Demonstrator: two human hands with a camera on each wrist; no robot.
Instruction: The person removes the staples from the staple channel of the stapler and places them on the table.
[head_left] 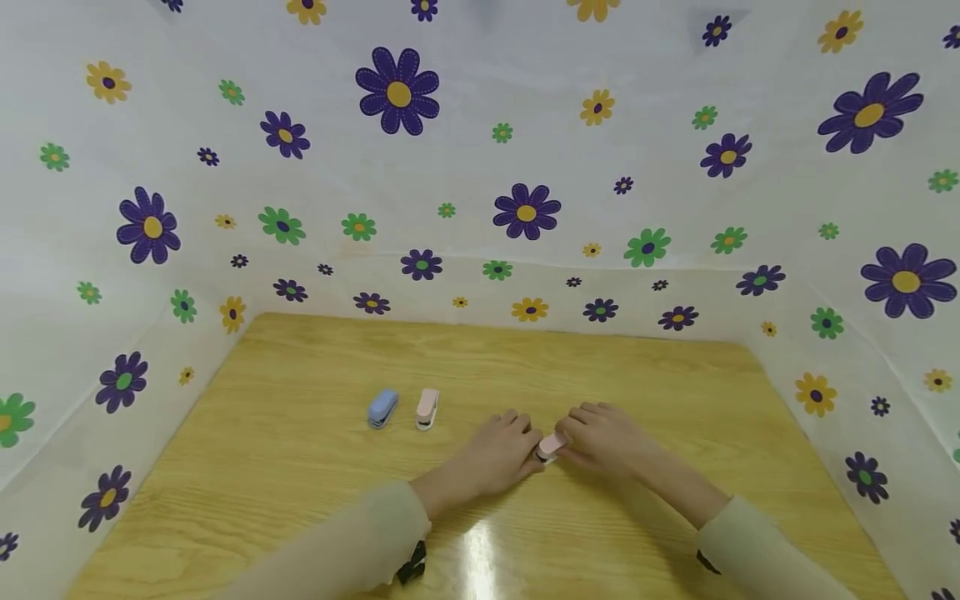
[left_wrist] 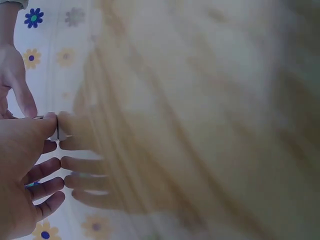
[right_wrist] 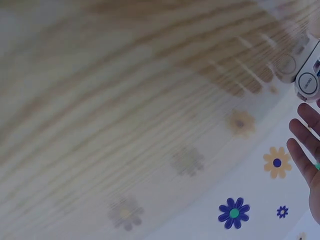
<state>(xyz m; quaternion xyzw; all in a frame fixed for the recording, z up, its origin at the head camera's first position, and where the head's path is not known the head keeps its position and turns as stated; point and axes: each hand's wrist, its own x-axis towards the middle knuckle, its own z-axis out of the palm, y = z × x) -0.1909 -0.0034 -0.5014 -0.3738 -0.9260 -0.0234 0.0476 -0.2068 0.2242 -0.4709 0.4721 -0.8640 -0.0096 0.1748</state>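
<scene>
A small pink and white stapler (head_left: 551, 445) is held between the two hands, right of the table's middle. My left hand (head_left: 501, 454) pinches its near-left end with thumb and index finger; the other fingers are spread. My right hand (head_left: 606, 439) grips the opposite end between thumb and fingers. Most of the stapler is covered in the left wrist view, where the left hand (left_wrist: 22, 170) meets the right hand (left_wrist: 12, 77). The right wrist view catches the stapler's white round-ended base (right_wrist: 307, 84) above the spread fingers (right_wrist: 303, 134).
To the left on the wooden table (head_left: 315, 500) stand a blue stapler (head_left: 383, 407) and another pink and white stapler (head_left: 427, 408), side by side. A flower-patterned cloth (head_left: 465, 167) walls the table at the back and both sides.
</scene>
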